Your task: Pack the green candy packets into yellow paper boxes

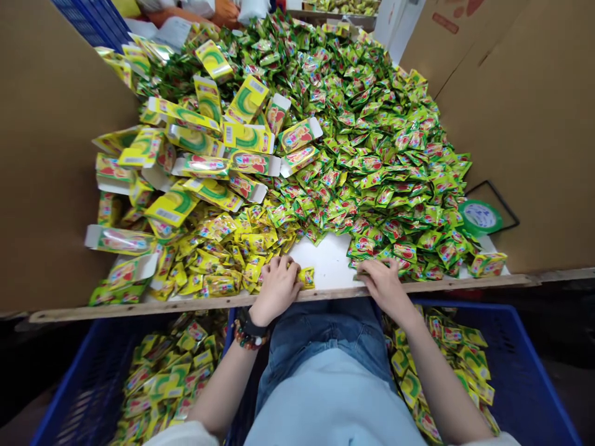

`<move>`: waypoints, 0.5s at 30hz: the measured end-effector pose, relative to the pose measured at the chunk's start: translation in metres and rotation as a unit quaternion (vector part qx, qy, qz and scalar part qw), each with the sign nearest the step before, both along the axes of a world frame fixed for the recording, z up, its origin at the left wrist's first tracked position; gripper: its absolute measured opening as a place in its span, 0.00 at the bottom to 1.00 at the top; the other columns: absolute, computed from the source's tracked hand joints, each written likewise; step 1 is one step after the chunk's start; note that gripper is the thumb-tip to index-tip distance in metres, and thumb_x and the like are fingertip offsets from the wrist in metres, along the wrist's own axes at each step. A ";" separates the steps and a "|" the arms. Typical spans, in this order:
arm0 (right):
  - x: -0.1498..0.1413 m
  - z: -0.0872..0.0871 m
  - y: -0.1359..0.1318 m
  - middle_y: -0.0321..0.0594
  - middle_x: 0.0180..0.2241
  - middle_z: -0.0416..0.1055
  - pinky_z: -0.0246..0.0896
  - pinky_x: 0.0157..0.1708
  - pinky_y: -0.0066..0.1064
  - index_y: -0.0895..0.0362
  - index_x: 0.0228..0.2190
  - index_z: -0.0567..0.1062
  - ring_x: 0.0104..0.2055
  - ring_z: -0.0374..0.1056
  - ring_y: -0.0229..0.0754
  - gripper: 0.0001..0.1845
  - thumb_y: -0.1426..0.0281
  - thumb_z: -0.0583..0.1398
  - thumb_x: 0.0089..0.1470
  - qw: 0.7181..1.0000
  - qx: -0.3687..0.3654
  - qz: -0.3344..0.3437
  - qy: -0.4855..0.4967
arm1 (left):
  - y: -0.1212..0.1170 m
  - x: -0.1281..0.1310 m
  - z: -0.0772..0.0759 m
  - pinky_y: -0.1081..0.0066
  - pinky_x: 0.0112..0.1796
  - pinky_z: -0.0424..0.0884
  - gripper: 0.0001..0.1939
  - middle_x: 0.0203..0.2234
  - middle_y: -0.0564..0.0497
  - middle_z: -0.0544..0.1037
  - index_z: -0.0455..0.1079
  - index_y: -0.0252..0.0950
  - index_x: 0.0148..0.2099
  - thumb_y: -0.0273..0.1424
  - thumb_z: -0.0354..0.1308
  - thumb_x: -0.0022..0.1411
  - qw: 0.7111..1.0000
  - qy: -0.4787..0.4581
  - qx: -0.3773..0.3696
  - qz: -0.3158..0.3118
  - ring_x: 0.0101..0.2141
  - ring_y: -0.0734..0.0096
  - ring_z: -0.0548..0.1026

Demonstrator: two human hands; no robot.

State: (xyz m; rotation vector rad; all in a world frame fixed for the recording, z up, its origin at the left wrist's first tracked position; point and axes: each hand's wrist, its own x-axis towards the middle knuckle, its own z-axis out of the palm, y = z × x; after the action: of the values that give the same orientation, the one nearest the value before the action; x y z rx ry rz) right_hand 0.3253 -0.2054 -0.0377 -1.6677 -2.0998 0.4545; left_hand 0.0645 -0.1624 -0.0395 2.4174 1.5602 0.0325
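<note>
My left hand [277, 286], wearing a dark band and a bead bracelet, is closed at the table's front edge. Its fingers curl down on a small yellow candy packet [307, 277] that sticks out beside the thumb. A loose heap of yellow packets [223, 248] lies left of it. Across a bare patch of white tabletop [323, 260], my right hand [383, 282] has its fingers bent together on a green packet [365, 248] at the near edge of the large green heap [362, 142]. The fingertips of both hands are partly hidden.
Open-ended yellow-green boxes [199, 164] pile up at left. Green tape [481, 217] lies at right. Cardboard walls [520, 124] flank both sides. Blue crates [515, 353] of filled boxes stand below the wooden edge [186, 305]. Another person's arm [186, 15] shows at the back.
</note>
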 end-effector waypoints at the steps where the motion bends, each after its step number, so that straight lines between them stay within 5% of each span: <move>1: -0.005 0.001 0.000 0.41 0.35 0.76 0.57 0.50 0.44 0.55 0.34 0.74 0.41 0.71 0.45 0.10 0.78 0.54 0.60 0.997 -0.017 0.021 0.070 | 0.002 0.000 0.000 0.53 0.44 0.61 0.09 0.48 0.41 0.70 0.69 0.36 0.43 0.29 0.58 0.59 1.000 -0.001 -0.011 0.001 0.49 0.47 0.64; 5: -0.042 0.000 0.013 0.40 0.36 0.75 0.62 0.44 0.33 0.55 0.32 0.75 0.41 0.70 0.42 0.09 0.77 0.55 0.58 0.965 -0.069 0.076 0.241 | 0.009 0.002 0.000 0.55 0.44 0.59 0.11 0.43 0.43 0.73 0.68 0.36 0.43 0.28 0.60 0.56 0.999 -0.022 -0.040 -0.007 0.47 0.49 0.65; 8: -0.073 -0.010 0.033 0.41 0.37 0.75 0.60 0.45 0.33 0.56 0.31 0.76 0.43 0.69 0.43 0.09 0.80 0.58 0.53 0.960 -0.125 0.074 0.240 | 0.012 0.004 -0.002 0.56 0.45 0.58 0.14 0.40 0.44 0.74 0.68 0.36 0.46 0.27 0.59 0.55 0.998 -0.027 -0.061 -0.008 0.47 0.50 0.65; 11: -0.090 -0.019 0.049 0.34 0.26 0.74 0.59 0.36 0.29 0.56 0.27 0.78 0.31 0.68 0.39 0.08 0.79 0.61 0.49 0.951 -0.163 0.083 0.249 | 0.014 0.002 -0.002 0.56 0.45 0.59 0.10 0.40 0.43 0.73 0.69 0.35 0.40 0.24 0.58 0.53 0.996 -0.047 -0.070 0.007 0.47 0.50 0.65; 15: -0.087 -0.021 0.050 0.33 0.26 0.74 0.56 0.29 0.26 0.56 0.30 0.78 0.26 0.63 0.35 0.07 0.74 0.59 0.54 0.942 -0.154 0.071 0.288 | 0.013 -0.003 -0.001 0.60 0.47 0.63 0.12 0.40 0.47 0.72 0.68 0.35 0.41 0.27 0.59 0.51 0.959 -0.262 -0.098 0.054 0.45 0.59 0.67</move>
State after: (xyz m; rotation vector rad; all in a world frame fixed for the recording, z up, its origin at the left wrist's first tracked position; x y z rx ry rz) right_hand 0.2386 -0.1551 -0.0588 -1.3113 -1.7640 1.2081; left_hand 0.0611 -0.1498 -0.0409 1.9541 1.3649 0.4751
